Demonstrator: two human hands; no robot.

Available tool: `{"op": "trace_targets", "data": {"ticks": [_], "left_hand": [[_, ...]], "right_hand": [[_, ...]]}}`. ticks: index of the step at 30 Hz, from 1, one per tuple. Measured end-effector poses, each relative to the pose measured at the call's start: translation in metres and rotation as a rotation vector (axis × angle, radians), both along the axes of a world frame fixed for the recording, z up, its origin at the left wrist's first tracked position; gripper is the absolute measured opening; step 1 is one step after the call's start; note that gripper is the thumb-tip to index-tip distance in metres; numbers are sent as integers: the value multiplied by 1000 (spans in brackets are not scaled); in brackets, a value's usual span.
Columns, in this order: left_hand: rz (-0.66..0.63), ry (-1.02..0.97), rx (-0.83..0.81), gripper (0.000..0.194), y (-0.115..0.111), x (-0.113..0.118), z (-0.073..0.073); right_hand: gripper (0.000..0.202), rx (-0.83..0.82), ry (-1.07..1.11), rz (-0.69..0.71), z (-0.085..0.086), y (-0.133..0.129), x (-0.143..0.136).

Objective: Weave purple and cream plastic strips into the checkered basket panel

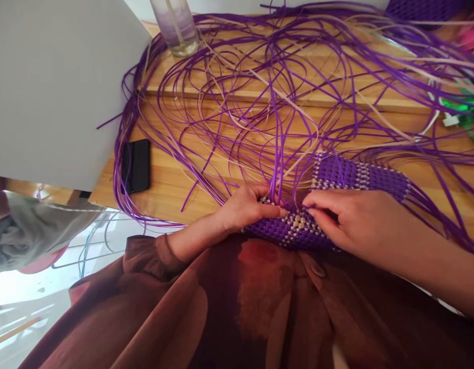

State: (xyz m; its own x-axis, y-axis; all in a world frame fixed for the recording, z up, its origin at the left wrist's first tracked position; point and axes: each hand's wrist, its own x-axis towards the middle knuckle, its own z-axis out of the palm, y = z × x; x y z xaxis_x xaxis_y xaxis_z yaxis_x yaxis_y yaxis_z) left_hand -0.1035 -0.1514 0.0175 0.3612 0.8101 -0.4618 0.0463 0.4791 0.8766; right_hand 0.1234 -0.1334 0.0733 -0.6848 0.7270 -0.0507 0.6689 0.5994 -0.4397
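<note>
A purple and cream woven piece [277, 229] rests against my front at the table's near edge, with long purple strands [275, 154] rising from its upper edge. My left hand [252, 209] grips its left part, thumb lying over the weave and fingers behind. Over on the right, my right hand [344, 215] has thumb and forefinger pinched at the weave's top edge. A thin purple strand loops up close to those fingertips; whether it is between them I cannot make out. Behind the right hand lies another woven section [359, 174], also purple with cream bands.
Loose purple and cream strands spread over the wooden table [171, 115]. A black phone [137, 165] lies at the left, and a clear bottle [177, 28] stands at the back. A white cable [450, 119] is at the right. Part of another person in grey clothing [33, 225] shows at far left.
</note>
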Motion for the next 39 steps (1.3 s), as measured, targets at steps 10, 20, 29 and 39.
{"op": "trace_targets", "data": {"ticks": [10,20,29,39], "left_hand": [[-30,23,143,36,-1,-1,-6],[0,239,240,25,-2,6,1],[43,80,193,30,-4,7,-7],[46,96,200,30,-5,7,-8]], "right_hand": [[12,-792,413,-420,-18,5,-34],[11,-718,514,-420,-24,-7,-41],[17,72,-19,-8,-12,2,-10],[21,-254,84,-71,-16,42,-45]]}}
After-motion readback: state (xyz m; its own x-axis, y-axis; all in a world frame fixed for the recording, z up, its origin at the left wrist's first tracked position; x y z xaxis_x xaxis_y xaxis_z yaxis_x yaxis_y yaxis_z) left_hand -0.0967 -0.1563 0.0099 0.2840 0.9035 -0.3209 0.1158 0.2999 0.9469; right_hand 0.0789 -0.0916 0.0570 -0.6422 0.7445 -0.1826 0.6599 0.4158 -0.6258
